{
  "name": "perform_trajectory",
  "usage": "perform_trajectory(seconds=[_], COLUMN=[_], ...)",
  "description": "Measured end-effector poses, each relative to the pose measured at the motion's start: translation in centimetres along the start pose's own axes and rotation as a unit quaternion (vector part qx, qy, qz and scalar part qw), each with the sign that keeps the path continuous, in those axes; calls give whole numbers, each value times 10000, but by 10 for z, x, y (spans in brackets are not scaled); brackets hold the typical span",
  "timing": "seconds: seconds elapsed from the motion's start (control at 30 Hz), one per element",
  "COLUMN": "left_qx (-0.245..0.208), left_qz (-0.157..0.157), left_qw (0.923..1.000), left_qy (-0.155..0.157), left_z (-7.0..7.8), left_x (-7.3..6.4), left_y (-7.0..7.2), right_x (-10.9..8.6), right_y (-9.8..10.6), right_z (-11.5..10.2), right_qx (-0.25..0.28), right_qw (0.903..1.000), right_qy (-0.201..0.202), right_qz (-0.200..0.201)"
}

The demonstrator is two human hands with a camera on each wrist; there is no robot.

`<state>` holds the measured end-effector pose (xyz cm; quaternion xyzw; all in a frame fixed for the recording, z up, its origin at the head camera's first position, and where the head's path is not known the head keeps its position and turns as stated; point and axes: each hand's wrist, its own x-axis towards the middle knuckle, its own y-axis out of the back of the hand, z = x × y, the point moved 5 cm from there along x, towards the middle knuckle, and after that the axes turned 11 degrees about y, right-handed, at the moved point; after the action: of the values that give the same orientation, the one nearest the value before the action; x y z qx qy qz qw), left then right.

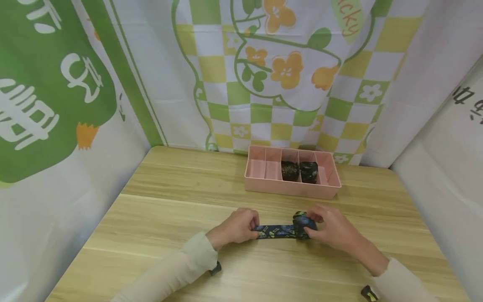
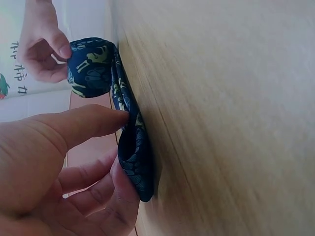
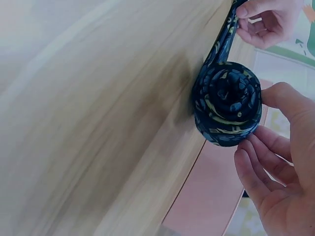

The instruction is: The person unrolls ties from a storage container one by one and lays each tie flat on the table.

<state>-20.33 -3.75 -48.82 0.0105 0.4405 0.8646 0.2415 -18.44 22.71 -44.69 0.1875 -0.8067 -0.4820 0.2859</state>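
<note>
A dark blue necktie with a yellow and light-blue pattern lies on the table, its larger part wound into a roll and a flat tail running left from it. My left hand pinches the tail's end between thumb and fingers; in the left wrist view this folded end gapes slightly. Around the roll, my right hand has its thumb on one side and fingertips on the other. The right wrist view shows the roll's spiral side.
Behind the hands stands a pink divided box. Two dark fabric rolls, one on the left and one on the right, sit in neighbouring compartments. A printed curtain hangs at the back edge of the wooden table.
</note>
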Motion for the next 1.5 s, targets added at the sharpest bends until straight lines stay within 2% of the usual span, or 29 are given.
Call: perform_trajectory(seconds=[0.2, 0.37, 0.6, 0.8, 1.17, 1.5], left_qx=[-58, -72, -10, -23, -86, -106], left_qz=[-79, -172, -142, -172, -122, -71], left_qw=[9999, 9994, 9997, 9997, 9993, 9998], left_qy=[135, 282, 193, 191, 353, 181], left_z=[-10, -18, -26, -32, -50, -55], left_x=[-5, -12, -16, -22, -40, -43], left_y=[3, 10, 15, 20, 35, 40], right_x=[-6, 3, 30, 38, 38, 26], right_y=[0, 0, -8, -22, -32, -27], right_z=[4, -5, -31, -38, -45, -34], right_qx=[137, 155, 117, 154, -37, -127], right_qw=[9999, 9997, 9994, 9982, 9978, 9984], right_qy=[-93, -168, 319, 582, 638, 499], right_qz=[-19, -108, -97, -70, 202, 249])
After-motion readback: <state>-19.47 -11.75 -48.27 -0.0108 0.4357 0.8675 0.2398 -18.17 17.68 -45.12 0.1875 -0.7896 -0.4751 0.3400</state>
